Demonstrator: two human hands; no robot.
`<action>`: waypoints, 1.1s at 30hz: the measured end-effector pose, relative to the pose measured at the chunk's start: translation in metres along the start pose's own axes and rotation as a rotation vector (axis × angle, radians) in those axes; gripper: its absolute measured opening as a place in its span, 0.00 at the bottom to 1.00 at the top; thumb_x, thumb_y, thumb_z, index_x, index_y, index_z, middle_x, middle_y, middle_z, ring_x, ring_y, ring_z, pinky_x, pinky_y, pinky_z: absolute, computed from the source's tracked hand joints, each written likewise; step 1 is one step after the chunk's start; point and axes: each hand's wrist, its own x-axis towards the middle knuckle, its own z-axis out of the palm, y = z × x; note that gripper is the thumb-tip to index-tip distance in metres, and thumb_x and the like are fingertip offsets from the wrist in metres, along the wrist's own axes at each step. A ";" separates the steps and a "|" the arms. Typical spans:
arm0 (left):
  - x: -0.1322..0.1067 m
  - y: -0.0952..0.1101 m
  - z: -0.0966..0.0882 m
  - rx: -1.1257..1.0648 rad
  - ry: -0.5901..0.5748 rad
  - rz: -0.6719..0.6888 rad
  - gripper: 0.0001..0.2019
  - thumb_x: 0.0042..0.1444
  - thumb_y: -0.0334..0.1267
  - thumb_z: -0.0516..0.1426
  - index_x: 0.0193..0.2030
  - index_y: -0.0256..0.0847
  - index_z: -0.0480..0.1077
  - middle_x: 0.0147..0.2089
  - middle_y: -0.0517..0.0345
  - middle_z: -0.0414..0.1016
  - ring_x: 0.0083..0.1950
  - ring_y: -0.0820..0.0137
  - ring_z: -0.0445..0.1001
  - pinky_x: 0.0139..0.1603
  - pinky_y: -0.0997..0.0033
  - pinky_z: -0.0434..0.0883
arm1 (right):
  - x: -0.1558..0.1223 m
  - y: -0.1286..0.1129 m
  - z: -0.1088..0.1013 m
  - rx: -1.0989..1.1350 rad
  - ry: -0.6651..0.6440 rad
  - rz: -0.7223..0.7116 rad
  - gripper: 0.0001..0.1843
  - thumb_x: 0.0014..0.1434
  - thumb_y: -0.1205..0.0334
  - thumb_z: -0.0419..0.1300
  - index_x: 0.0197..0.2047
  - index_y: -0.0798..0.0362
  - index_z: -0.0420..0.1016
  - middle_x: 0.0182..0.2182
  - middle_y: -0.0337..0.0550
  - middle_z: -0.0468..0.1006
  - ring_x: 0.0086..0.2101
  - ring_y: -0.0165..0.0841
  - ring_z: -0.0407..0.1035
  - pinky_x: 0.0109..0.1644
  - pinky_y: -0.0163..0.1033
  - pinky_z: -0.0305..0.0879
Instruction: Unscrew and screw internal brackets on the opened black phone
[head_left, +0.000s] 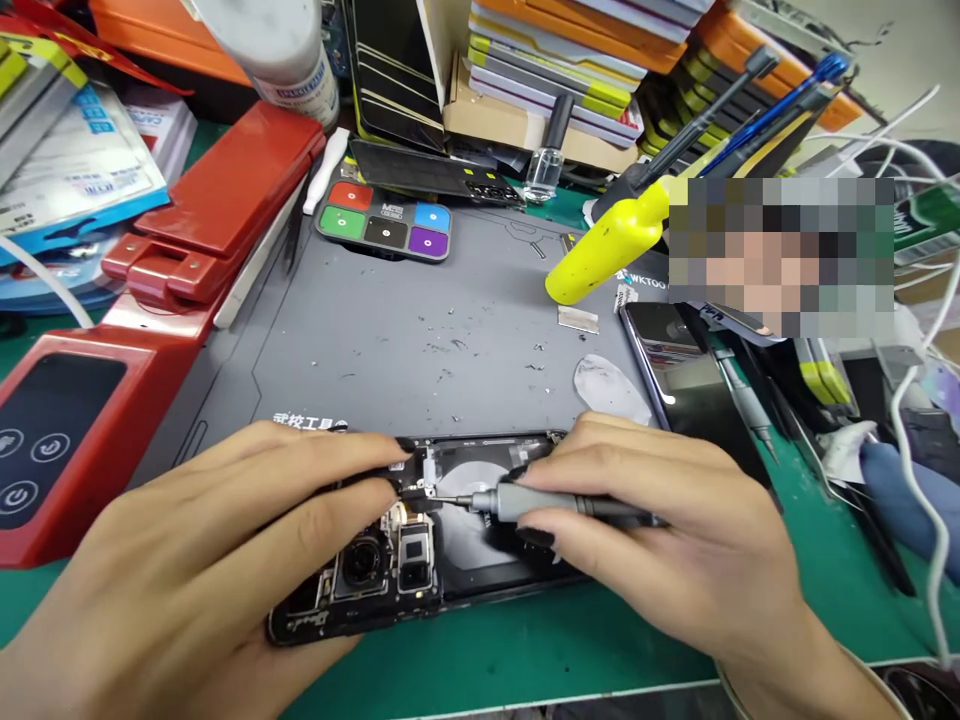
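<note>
An opened smartphone [480, 555] lies at the near edge of the grey mat, its camera modules and a round pale coil pad showing inside. Wrapped around its left end is my left hand [247, 540], with two fingertips pressing on the inner parts and the rest underneath. My right hand [660, 520] pinches a grey precision screwdriver [525, 502], held nearly flat over the phone. The thin tip points left and meets the phone near a small metal bracket [430, 470], close to my left fingertips. Whether a screw sits under the tip is too small to tell.
A red clamp device [165, 300] stands left. On the grey mat [420, 340] are small dark scraps, a coloured screw tray [386, 222], a yellow bottle [607, 250] and a pale oval piece [611, 388]. Another phone [690, 385] and a second screwdriver [750, 400] lie right.
</note>
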 end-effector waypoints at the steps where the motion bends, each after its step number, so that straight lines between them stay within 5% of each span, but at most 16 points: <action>1: 0.003 0.001 -0.001 0.001 0.004 0.013 0.11 0.71 0.49 0.58 0.56 0.56 0.75 0.59 0.70 0.85 0.54 0.72 0.86 0.71 0.71 0.76 | 0.002 0.000 0.001 0.003 0.012 0.021 0.02 0.63 0.72 0.72 0.37 0.57 0.86 0.28 0.38 0.85 0.27 0.25 0.75 0.31 0.30 0.70; 7: 0.014 0.005 -0.002 0.031 0.012 0.067 0.09 0.72 0.41 0.58 0.56 0.51 0.75 0.61 0.68 0.82 0.55 0.72 0.82 0.64 0.71 0.74 | 0.014 -0.009 -0.015 -0.041 0.009 0.118 0.07 0.59 0.70 0.74 0.32 0.50 0.84 0.25 0.30 0.84 0.24 0.23 0.75 0.28 0.27 0.68; 13: 0.004 0.008 0.004 0.114 -0.028 0.137 0.14 0.72 0.34 0.57 0.61 0.43 0.72 0.64 0.55 0.76 0.61 0.62 0.73 0.72 0.59 0.64 | -0.019 -0.014 -0.044 -0.251 0.225 0.225 0.08 0.64 0.66 0.70 0.44 0.42 0.86 0.40 0.31 0.88 0.39 0.29 0.82 0.46 0.31 0.77; 19: 0.030 0.034 0.013 0.217 0.000 0.073 0.22 0.72 0.48 0.56 0.64 0.37 0.69 0.63 0.46 0.77 0.59 0.53 0.72 0.58 0.50 0.69 | -0.083 -0.022 -0.014 0.030 0.401 0.395 0.12 0.75 0.66 0.63 0.54 0.39 0.84 0.43 0.34 0.86 0.40 0.24 0.81 0.44 0.22 0.76; 22: 0.056 0.050 0.019 0.282 -0.067 0.141 0.21 0.65 0.44 0.62 0.61 0.36 0.69 0.57 0.45 0.81 0.52 0.51 0.77 0.48 0.49 0.73 | -0.099 -0.034 0.005 0.211 0.538 0.440 0.14 0.78 0.62 0.58 0.59 0.39 0.81 0.41 0.37 0.84 0.39 0.26 0.80 0.44 0.24 0.77; 26: 0.070 0.055 0.024 0.236 -0.134 0.162 0.34 0.50 0.40 0.73 0.62 0.41 0.67 0.51 0.53 0.82 0.47 0.54 0.77 0.42 0.53 0.73 | -0.101 -0.045 0.017 0.185 0.576 0.423 0.05 0.72 0.64 0.63 0.42 0.45 0.78 0.32 0.35 0.73 0.29 0.26 0.70 0.32 0.26 0.70; 28: 0.069 0.053 0.026 0.178 -0.149 0.118 0.38 0.46 0.41 0.75 0.63 0.43 0.66 0.52 0.55 0.78 0.48 0.56 0.75 0.44 0.54 0.73 | -0.098 -0.045 0.018 0.169 0.543 0.366 0.11 0.69 0.66 0.64 0.33 0.48 0.71 0.26 0.32 0.67 0.24 0.24 0.63 0.26 0.28 0.61; 33: 0.071 0.047 0.036 0.010 -0.221 -0.031 0.19 0.52 0.43 0.71 0.44 0.47 0.67 0.47 0.60 0.72 0.46 0.61 0.71 0.42 0.59 0.70 | -0.092 -0.036 0.021 0.147 0.471 0.293 0.15 0.67 0.67 0.64 0.28 0.50 0.70 0.21 0.29 0.63 0.21 0.22 0.59 0.25 0.28 0.56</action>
